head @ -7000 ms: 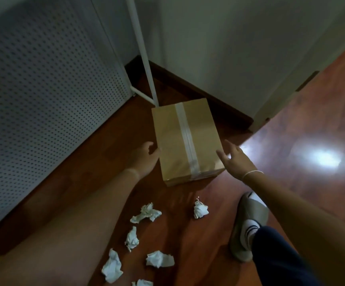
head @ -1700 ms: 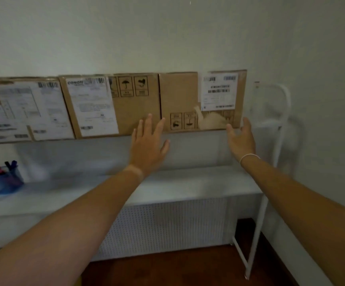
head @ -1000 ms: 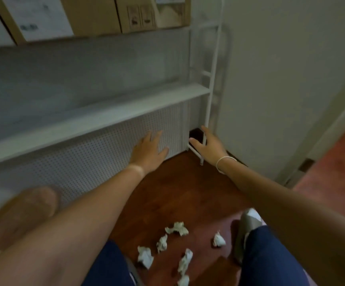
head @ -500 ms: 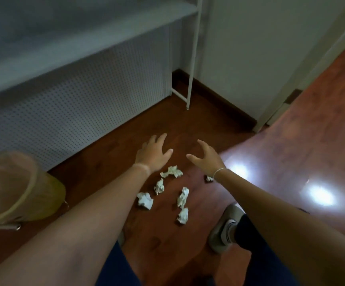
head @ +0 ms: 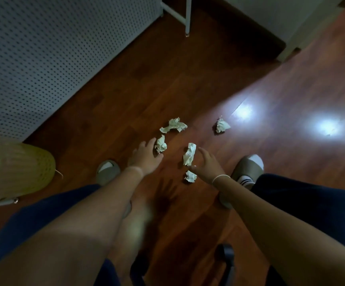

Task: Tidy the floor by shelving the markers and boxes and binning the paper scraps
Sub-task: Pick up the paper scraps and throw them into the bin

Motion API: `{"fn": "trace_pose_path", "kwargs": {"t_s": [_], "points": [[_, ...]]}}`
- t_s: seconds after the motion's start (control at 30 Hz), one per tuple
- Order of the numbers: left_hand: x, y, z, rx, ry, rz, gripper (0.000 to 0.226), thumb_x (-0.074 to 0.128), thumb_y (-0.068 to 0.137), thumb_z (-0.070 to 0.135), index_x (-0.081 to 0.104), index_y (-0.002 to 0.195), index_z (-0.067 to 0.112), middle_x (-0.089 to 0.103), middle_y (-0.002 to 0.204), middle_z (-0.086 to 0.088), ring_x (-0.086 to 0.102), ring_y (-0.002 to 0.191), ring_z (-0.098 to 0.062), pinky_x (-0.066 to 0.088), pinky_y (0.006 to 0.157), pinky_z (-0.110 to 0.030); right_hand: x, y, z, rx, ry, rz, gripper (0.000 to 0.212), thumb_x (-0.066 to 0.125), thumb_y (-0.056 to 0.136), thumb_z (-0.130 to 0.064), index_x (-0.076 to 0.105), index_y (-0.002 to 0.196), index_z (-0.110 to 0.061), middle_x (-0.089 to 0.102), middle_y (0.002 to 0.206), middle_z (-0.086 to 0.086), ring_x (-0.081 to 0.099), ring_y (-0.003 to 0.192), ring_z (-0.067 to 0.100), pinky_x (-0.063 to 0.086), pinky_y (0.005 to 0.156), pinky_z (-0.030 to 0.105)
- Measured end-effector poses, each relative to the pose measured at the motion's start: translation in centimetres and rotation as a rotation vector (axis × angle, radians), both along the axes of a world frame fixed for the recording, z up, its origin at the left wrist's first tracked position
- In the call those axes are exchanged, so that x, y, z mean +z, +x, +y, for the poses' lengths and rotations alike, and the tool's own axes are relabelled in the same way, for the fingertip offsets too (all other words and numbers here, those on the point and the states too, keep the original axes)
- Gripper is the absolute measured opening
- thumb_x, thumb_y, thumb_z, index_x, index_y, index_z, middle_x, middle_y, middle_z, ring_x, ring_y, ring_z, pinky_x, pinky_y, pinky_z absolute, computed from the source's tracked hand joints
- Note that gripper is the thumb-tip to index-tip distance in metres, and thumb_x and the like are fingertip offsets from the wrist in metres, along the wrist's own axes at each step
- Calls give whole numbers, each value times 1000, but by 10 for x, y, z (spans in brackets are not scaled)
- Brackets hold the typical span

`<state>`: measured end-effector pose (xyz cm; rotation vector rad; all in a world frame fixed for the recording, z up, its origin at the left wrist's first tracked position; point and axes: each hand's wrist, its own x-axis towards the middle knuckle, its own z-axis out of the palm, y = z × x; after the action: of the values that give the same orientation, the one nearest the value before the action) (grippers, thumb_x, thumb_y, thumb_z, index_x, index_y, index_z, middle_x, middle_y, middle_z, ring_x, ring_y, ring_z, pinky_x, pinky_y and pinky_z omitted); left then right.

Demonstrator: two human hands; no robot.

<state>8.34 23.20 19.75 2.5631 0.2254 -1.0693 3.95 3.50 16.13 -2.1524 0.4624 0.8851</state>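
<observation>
Several crumpled white paper scraps lie on the dark wooden floor. One scrap (head: 160, 144) sits just beyond the fingertips of my left hand (head: 145, 157), which hovers open with fingers spread. A long scrap (head: 189, 154) lies right beside my right hand (head: 207, 164), also open and holding nothing. A small scrap (head: 190, 176) lies below that hand's thumb. A flat scrap (head: 174, 126) is farther ahead and a lone one (head: 221, 126) lies to the right. The yellow mesh bin (head: 12, 172) stands at the left edge.
A white perforated shelf panel (head: 53, 44) fills the upper left, with a white frame leg (head: 187, 17) at the top. My two slippered feet (head: 107, 171) (head: 248, 168) flank the scraps. A white wall and skirting run along the upper right.
The camera tilted down from the shelf of boxes to the floor. Both hands came lower over the scraps, the bin moved closer at left, and my knees entered view.
</observation>
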Motion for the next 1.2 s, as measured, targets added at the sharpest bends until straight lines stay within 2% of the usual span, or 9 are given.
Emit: {"fn": "trace_pose_path", "kwargs": {"t_s": [0.23, 0.4, 0.57, 0.67, 0.87, 0.97, 1.0, 1.1, 1.2], "points": [[-5, 11, 5, 47, -32, 44, 67, 49, 92, 39, 17, 150, 27, 20, 157, -10, 26, 140, -37, 31, 111, -49, -7, 17, 7, -45, 43, 30, 82, 68, 79, -36, 22, 146, -26, 28, 152, 6, 36, 134, 27, 35, 95, 28], [4, 34, -1, 80, -85, 28, 67, 50, 93, 35, 18, 150, 22, 23, 155, -12, 28, 140, -34, 30, 113, -46, 0, 42, 9, -72, 60, 31, 83, 67, 80, -37, 21, 147, -26, 25, 154, 4, 33, 137, 25, 34, 101, 30], [-6, 45, -9, 111, -97, 63, 65, 50, 93, 34, 20, 149, 23, 25, 154, -11, 28, 140, -31, 31, 110, -43, -9, 59, 11, -98, 64, 61, 81, 67, 80, -36, 22, 146, -27, 27, 152, 5, 40, 131, 25, 36, 88, 26], [-33, 47, -7, 145, -73, 108, 65, 52, 92, 35, 22, 149, 24, 27, 154, -11, 27, 141, -32, 29, 111, -44, -30, 60, 11, -179, 93, 118, 78, 67, 80, -33, 24, 146, -29, 26, 153, 4, 41, 129, 24, 33, 82, 21], [-102, 38, 9, 311, -51, 201, 72, 58, 88, 39, 20, 149, 29, 26, 153, -15, 30, 138, -34, 32, 108, -44, -83, 41, 16, -383, 106, 287, 83, 71, 77, -30, 25, 145, -36, 17, 154, 6, 34, 134, 31, 42, 93, 32], [-129, 35, 17, 407, -29, 213, 81, 62, 83, 43, 15, 149, 34, 23, 154, -15, 28, 139, -35, 31, 110, -46, -103, 32, 22, -488, 102, 337, 86, 72, 77, -27, 21, 145, -38, 7, 157, 4, 29, 137, 30, 46, 75, 19], [-137, 34, 19, 428, -18, 231, 84, 63, 82, 46, 13, 149, 37, 19, 155, -16, 26, 139, -37, 30, 111, -49, -110, 30, 25, -534, 103, 352, 87, 73, 77, -26, 21, 145, -39, 4, 158, 3, 27, 138, 30, 46, 78, 20], [-162, 25, 19, 479, 7, 286, 91, 64, 78, 53, 6, 147, 43, 9, 157, -17, 21, 140, -40, 29, 110, -55, -131, 24, 36, -652, 110, 388, 88, 74, 76, -25, 21, 144, -41, 0, 158, 2, 24, 139, 29, 38, 103, 39], [-179, 19, 13, 520, 5, 296, 94, 64, 75, 58, 3, 146, 47, 2, 158, -17, 17, 142, -41, 29, 110, -57, -146, 22, 47, -786, 114, 399, 90, 75, 74, -29, 20, 144, -43, -1, 158, 2, 27, 138, 30, 40, 105, 45]]}}
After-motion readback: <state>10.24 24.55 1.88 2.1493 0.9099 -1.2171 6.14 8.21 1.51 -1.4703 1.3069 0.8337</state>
